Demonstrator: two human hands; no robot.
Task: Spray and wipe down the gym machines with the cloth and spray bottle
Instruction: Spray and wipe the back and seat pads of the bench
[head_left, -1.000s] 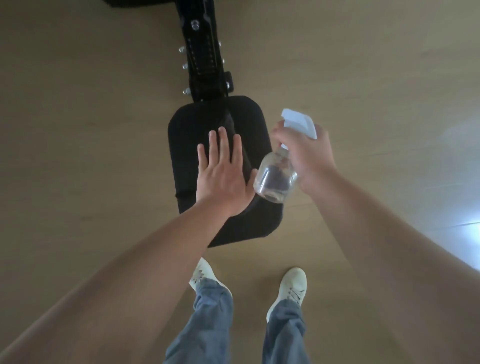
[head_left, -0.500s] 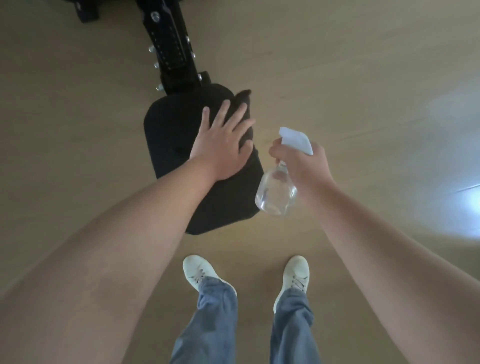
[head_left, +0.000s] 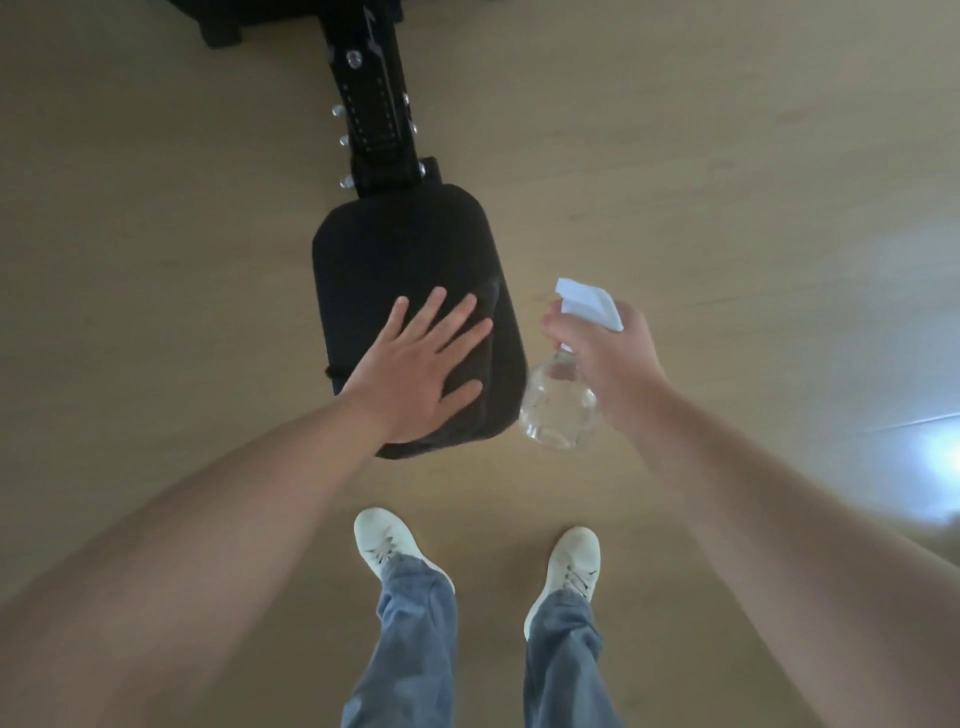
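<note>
Centrally, a dark cloth (head_left: 470, 366) lies on the lower right part of the black seat pad (head_left: 395, 249), hard to tell from it. The left hand (head_left: 415, 379) presses flat on the cloth, fingers straight and spread. Just right of the pad, the right hand (head_left: 613, 364) grips a clear spray bottle (head_left: 558, 410) by its neck, fingers curled under the white trigger head (head_left: 589, 304). A black bolted post (head_left: 374, 104) runs from the pad to the top of the frame. Below, 2 white shoes (head_left: 387, 540) stand on the tan floor (head_left: 727, 182).
</note>
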